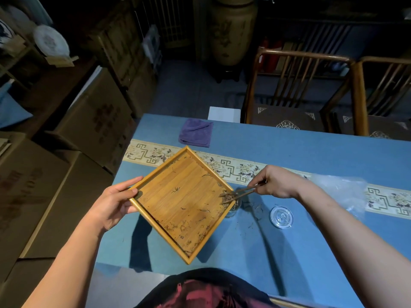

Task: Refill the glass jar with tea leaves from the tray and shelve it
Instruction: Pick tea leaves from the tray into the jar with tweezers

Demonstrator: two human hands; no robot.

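Note:
My left hand (115,202) grips the left corner of a square bamboo tray (178,210), which is lifted off the table and tilted down to the right. Scattered tea leaves (189,227) cling to its floor, with a small heap at the right corner. My right hand (274,182) pinches wooden tongs (239,193) whose tips reach into that heap. The glass jar (233,208) stands under the tray's right corner, mostly hidden by it. Its glass lid (281,217) lies flat on the table to the right.
The table has a blue cloth (289,152) with a patterned runner (233,170). A folded purple towel (196,132) lies at the far edge, and a clear plastic bag (342,192) at the right. Loose leaves are spilled near the jar. Cardboard boxes (66,174) stand to the left, wooden chairs (295,90) beyond.

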